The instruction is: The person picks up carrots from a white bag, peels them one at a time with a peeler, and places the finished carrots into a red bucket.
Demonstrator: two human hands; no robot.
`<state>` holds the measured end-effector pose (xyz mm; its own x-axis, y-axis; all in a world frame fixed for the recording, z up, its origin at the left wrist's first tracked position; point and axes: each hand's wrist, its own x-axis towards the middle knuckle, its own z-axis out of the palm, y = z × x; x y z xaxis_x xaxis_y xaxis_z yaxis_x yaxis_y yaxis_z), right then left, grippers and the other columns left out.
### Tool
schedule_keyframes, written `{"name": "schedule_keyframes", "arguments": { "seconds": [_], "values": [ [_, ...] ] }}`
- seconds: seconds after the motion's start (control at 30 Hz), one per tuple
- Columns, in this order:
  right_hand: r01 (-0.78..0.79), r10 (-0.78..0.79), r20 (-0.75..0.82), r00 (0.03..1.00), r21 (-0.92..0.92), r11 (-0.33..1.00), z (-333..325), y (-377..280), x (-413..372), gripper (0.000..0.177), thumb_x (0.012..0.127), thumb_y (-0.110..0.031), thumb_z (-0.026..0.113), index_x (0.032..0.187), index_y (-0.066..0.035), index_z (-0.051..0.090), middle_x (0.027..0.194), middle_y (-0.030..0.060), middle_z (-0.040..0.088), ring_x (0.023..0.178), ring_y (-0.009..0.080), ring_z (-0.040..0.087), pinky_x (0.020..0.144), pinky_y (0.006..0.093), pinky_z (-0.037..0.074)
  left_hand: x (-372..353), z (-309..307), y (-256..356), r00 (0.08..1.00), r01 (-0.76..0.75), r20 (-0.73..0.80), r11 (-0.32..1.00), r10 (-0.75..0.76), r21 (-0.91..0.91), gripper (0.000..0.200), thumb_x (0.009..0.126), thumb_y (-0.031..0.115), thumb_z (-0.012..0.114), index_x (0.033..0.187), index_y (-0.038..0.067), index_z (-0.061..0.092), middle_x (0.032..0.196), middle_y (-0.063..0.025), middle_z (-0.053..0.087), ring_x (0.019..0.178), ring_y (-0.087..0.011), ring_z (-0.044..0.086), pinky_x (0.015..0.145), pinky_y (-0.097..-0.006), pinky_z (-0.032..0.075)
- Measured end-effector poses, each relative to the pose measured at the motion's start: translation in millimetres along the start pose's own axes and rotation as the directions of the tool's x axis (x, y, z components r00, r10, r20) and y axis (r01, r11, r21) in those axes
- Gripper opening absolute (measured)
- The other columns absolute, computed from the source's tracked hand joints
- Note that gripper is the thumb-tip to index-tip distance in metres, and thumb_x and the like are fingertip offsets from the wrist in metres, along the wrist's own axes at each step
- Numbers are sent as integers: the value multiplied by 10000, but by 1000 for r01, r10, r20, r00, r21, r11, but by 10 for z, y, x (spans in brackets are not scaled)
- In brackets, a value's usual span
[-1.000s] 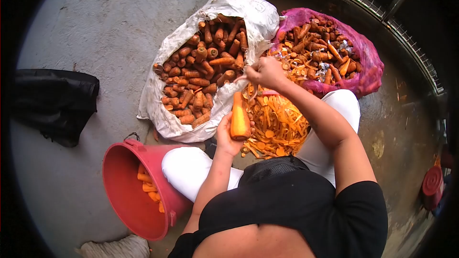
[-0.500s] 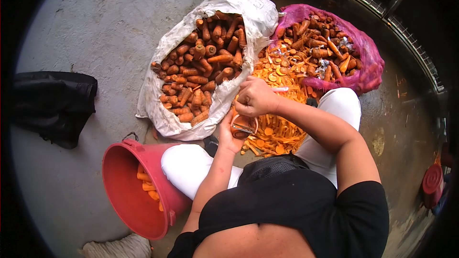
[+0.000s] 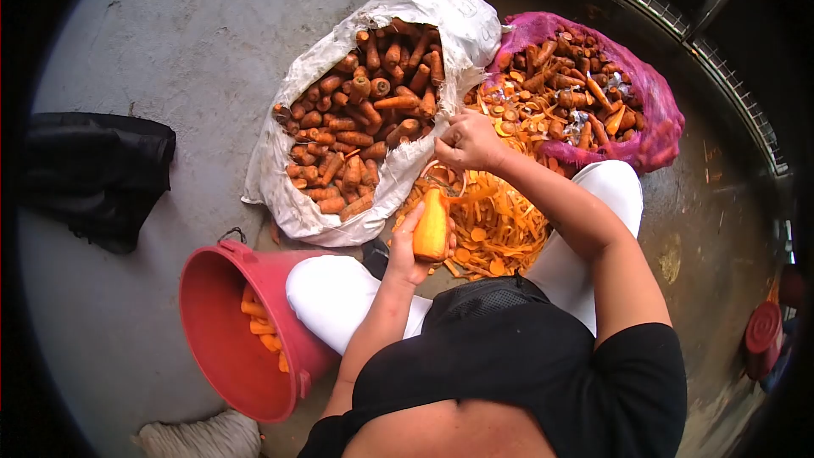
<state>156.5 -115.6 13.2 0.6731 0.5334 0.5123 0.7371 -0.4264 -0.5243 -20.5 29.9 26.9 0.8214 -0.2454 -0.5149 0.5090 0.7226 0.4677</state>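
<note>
In the head view, my left hand point(image 3: 409, 248) is wrapped round a carrot point(image 3: 432, 231), its peeled bright orange side facing up and its narrower end pointing away from me. Just beyond that end, my right hand point(image 3: 471, 141) is closed in a fist around a peeler, mostly hidden by the fingers. A pale curved edge shows below this fist. Under and beside both hands lies a heap of carrot peelings and cut slices point(image 3: 500, 220). The white sack point(image 3: 373, 225) of unpeeled carrots point(image 3: 352, 131) stands open to the left of my right hand.
A pink mesh sack point(image 3: 666, 123) with carrots and scraps lies at the far right. By my left knee a red bucket point(image 3: 212, 331) leans over, holding several peeled carrots point(image 3: 264, 331). Black cloth or plastic point(image 3: 102, 174) lies at the left. A metal grate point(image 3: 738, 76) borders the right.
My right hand has moved slightly up and right, away from the carrot. The carrot in my left hand now shows its peeled side, where the metal blade was over it before.
</note>
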Motion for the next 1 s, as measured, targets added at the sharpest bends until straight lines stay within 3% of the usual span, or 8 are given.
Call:
{"name": "schedule_keyframes", "arguments": {
  "seconds": [0.1,0.23,0.3,0.4,0.5,0.63,0.8,1.0],
  "values": [
    [-22,23,74,997,-13,1000,44,53,22,269,741,-262,608,510,-129,638,516,52,579,603,242,584,612,341,456,-14,-43,36,1000,-3,11,999,3,33,424,955,421,427,1144,50,506,855,-119,617,638,-237,615,561,-337,515],
    [24,-63,-64,996,-486,873,-108,380,138,350,762,-246,568,437,-117,582,463,45,551,533,195,549,661,358,416,11,-42,51,999,-14,53,1000,13,21,451,957,423,422,1181,39,499,873,-130,614,685,-250,625,596,-357,530],
    [-139,49,-167,985,-587,798,-147,394,131,381,805,-274,560,446,-146,581,468,32,545,526,177,530,687,339,411,-21,27,105,995,-31,91,1000,31,-2,465,960,426,417,1197,35,496,894,-139,611,727,-259,632,624,-370,541],
    [-110,35,-180,983,-426,898,-201,139,161,413,839,-296,545,456,-147,590,468,29,547,526,169,523,707,331,411,76,-25,87,995,-87,-49,991,82,-103,457,964,418,422,1195,32,498,937,-149,605,798,-275,637,708,-398,555],
    [-90,120,122,985,-226,970,-258,-111,121,324,805,-259,589,525,-113,661,480,39,567,553,193,553,644,351,414,125,-6,77,991,-82,-114,994,73,-73,440,969,398,426,1204,32,493,965,-148,600,865,-283,636,781,-419,554],
    [45,-53,78,996,98,994,-197,-337,-10,274,724,-233,631,489,-92,622,478,57,538,523,215,522,583,363,416,152,171,24,979,-144,-160,984,127,-104,380,944,338,474,1172,38,523,1007,-112,631,898,-267,631,788,-435,541],
    [208,-228,129,965,155,966,-123,-517,-117,280,694,-260,609,466,-97,600,486,93,505,513,271,518,577,374,392,219,-12,-3,976,-21,-215,992,-7,-125,376,942,365,468,1157,70,557,1029,-75,637,918,-222,629,787,-391,531],
    [194,-209,87,974,159,968,-39,-498,-150,284,691,-259,609,460,-96,588,470,78,470,505,274,510,564,384,388,222,-19,-30,971,-30,-239,982,-16,-188,312,927,314,469,1060,61,595,973,-87,644,878,-232,626,749,-382,531]
  ]
}}
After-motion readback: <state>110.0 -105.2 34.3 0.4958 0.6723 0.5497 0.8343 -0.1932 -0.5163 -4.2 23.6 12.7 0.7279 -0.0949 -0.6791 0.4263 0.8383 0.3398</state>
